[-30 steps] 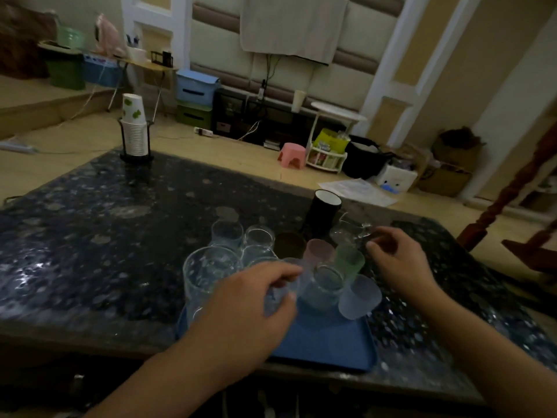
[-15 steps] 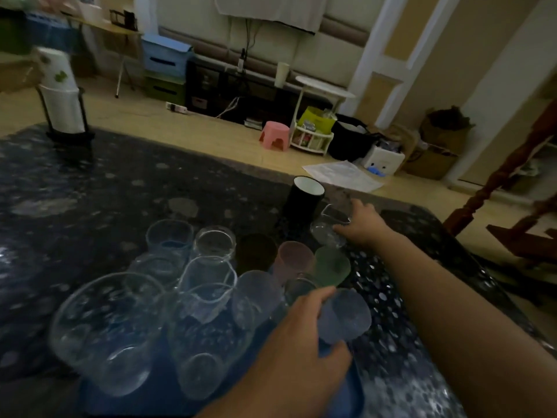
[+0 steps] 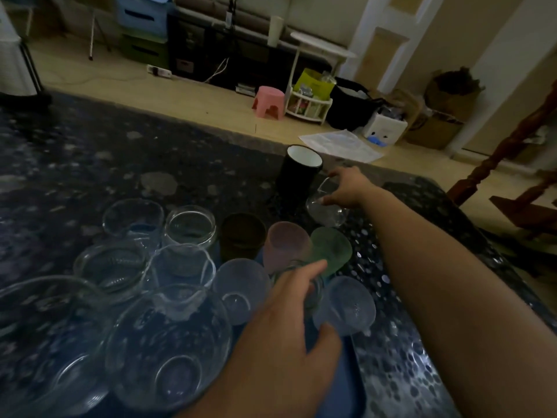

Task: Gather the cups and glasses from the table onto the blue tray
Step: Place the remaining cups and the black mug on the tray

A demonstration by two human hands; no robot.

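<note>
Because it is thin clear glass, the small glass at about one o'clock on the desk will likely be light, stiff, slick and easy to chip, so it wants a firm wrap round its wall rather than a pinch at the rim. It leans tilted, just beside the black mug and off the blue tray. The right hand reaches across and has its fingers curled round the glass near the top. Just at eleven o'clock from it, the black mug stands upright on the desk; it looks heavier and sturdier, best taken round the body. At six o'clock the tray is crowded with glasses and frosted cups packed touching, so any setting down risks a knock. The left hand sits among them, its fingers round a small jar between the green cup and a frosted cup.
</note>
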